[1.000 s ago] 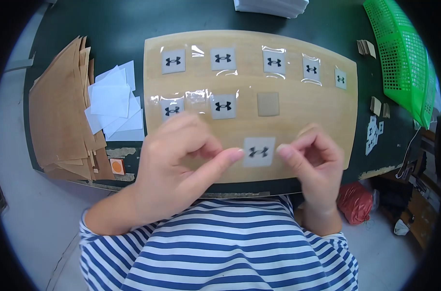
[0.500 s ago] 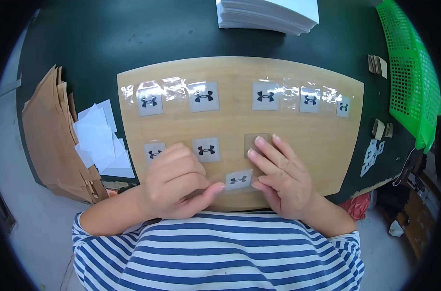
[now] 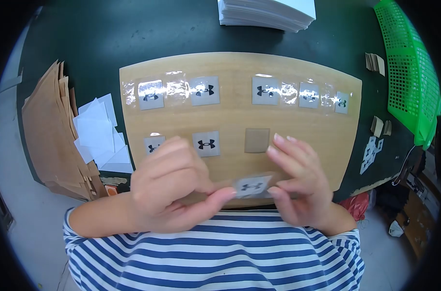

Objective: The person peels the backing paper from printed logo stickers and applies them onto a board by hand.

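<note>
Over the near edge of the tan board [image 3: 230, 119] is a small pale logo patch [image 3: 252, 186] on clear film, slightly blurred and tilted. My left hand [image 3: 174, 186] pinches its left end, the other fingers curled in. At its right end, my right hand [image 3: 303, 182] grips the edge by the thumb, with the upper fingers stretched out over the board. Beyond those fingertips, a plain brownish square [image 3: 257, 140] lies flat. A logo square [image 3: 206, 144] lies above my left hand, and another logo square [image 3: 153, 144] is partly hidden behind it.
Along the board's far side, several logo squares [image 3: 265, 90] lie under shiny clear tape. Brown paper sheets [image 3: 48, 136] and white slips [image 3: 97, 131] are at the left. A white paper stack [image 3: 266, 14] stands at the back. A green basket [image 3: 408, 72] and small card bundles [image 3: 375, 64] are at the right.
The logo patch has moved right and toward me, with both hands. My right fingers have come off the brownish square, which now shows fully. The head view has shifted slightly.
</note>
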Demonstrator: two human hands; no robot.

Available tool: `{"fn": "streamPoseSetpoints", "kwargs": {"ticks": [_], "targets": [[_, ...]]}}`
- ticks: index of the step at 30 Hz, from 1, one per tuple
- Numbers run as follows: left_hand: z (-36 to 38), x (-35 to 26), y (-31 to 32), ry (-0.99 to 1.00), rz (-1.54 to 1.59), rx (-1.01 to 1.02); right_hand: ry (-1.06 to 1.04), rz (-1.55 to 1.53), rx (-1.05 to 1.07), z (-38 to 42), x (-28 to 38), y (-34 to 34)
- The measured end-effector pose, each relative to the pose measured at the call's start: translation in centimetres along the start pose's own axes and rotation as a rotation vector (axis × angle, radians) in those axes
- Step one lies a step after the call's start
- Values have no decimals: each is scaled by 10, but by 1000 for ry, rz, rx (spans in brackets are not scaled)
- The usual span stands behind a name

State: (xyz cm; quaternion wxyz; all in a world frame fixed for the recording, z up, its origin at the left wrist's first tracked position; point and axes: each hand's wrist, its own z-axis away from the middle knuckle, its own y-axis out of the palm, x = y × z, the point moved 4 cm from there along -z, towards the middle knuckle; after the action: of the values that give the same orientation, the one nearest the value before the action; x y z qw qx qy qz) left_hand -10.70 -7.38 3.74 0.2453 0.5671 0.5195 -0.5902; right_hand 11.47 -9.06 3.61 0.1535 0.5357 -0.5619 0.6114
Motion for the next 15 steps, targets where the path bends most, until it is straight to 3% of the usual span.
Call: {"fn": "streamPoseSetpoints", "kwargs": {"ticks": [3, 4, 8, 15], "targets": [[-23, -8, -1, -35, -6, 34, 202, -243, -120, -5, -7, -12], [-25, -5, 2, -35, -6, 34, 202, -244, -120, -6, -8, -12], [-33, 16, 18, -38, -248, 54, 529, -204, -225, -6, -28, -9], [-36, 28, 18, -156, -163, 116, 392, -26, -206, -11, -32, -3]]}}
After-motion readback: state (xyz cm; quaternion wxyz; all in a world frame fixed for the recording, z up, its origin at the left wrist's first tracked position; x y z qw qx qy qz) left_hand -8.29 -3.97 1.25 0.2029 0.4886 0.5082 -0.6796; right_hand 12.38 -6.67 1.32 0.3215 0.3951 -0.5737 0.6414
